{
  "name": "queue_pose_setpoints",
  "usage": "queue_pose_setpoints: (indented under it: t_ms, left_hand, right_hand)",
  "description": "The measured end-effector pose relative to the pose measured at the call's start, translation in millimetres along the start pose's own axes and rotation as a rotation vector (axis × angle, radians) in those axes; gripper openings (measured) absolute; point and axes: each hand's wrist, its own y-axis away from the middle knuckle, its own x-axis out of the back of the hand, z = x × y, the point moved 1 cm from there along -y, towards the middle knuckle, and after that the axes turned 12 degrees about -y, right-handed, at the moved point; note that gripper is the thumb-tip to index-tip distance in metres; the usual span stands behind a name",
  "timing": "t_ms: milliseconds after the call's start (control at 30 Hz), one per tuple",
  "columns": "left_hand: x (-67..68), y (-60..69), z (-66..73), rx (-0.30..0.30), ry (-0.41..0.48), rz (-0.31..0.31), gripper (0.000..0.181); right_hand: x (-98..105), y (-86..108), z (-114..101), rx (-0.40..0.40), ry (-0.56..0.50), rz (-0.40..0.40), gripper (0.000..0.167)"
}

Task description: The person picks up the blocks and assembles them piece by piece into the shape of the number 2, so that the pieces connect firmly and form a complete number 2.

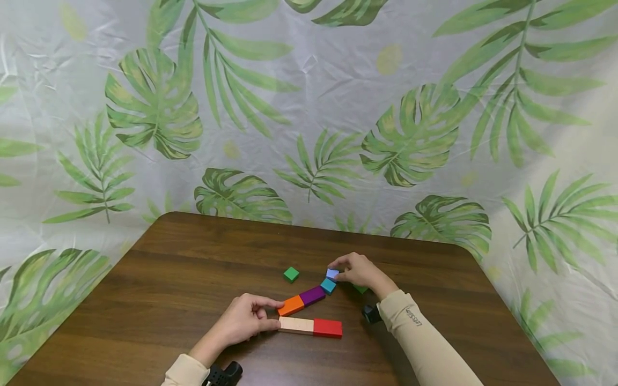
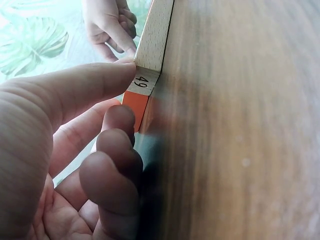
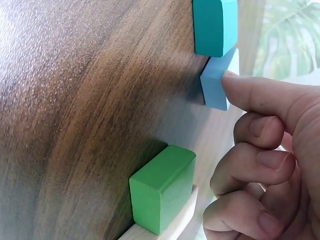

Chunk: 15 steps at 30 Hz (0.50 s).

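Left hand (image 1: 243, 320), thumb and forefinger parted, touching oblong orange block (image 1: 292, 306); right hand (image 1: 361, 271) pinching light-blue block (image 1: 331, 274), light pressure advisable beside teal block (image 1: 328, 286).

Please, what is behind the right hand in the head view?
The right hand partly covers a light blue block and a green block. The right wrist view also shows a pale wooden surface beside the green block. Anything else there is covered.

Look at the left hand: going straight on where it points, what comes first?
The left hand would probably meet the orange block first, at the index fingertip; the pale block is right by its thumb. Any gap is unclear.
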Motion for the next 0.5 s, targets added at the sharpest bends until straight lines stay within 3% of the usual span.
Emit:
queue_pose_setpoints:
  t_ms: [500]
  left_hand:
    - [0.0,-0.1,-2.0,-0.009,-0.006,0.003,0.039]
  right_hand:
    - [-0.1,1.6,-1.9,0.036,0.009,-0.017,0.027]
